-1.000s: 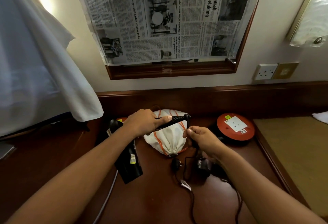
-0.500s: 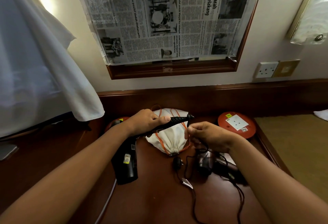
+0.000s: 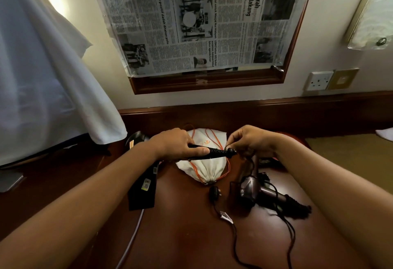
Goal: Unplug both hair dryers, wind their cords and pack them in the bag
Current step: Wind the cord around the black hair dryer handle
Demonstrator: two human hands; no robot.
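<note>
A dark wooden table [image 3: 187,236] is seen from above, with two bare forearms reaching in from the lower corners of the frame. At centre, the left hand [image 3: 176,146] is wrapped around the handle of a black hair dryer [image 3: 142,185]; its grip is pressed closed on the handle, whose ribbed end points right, while the dryer's body hangs down to the lower left of the hand. Just right of centre, the right hand [image 3: 253,142] is held at the tip of that handle, its grip pinching the black cord [image 3: 247,159] where it leaves the handle.

Behind and below the hands, a white drawstring bag [image 3: 205,170] with orange strings is lying flat on the table, its gathered mouth pointing toward the lower edge of the frame. To its lower right a second hair dryer [image 3: 263,194], dark and glossy, is resting on its side on the table, with loose black cord draped over it. A black plug [image 3: 214,193] is lying on the table just below the bag, unplugged, and a cord with a white tag trails from it toward the bottom edge.

At upper centre a newspaper sheet [image 3: 195,19] is fixed over a wood-framed mirror. A white wall socket [image 3: 319,80] is seen at the right, and a pale cloth [image 3: 42,77] is hanging at the left.
</note>
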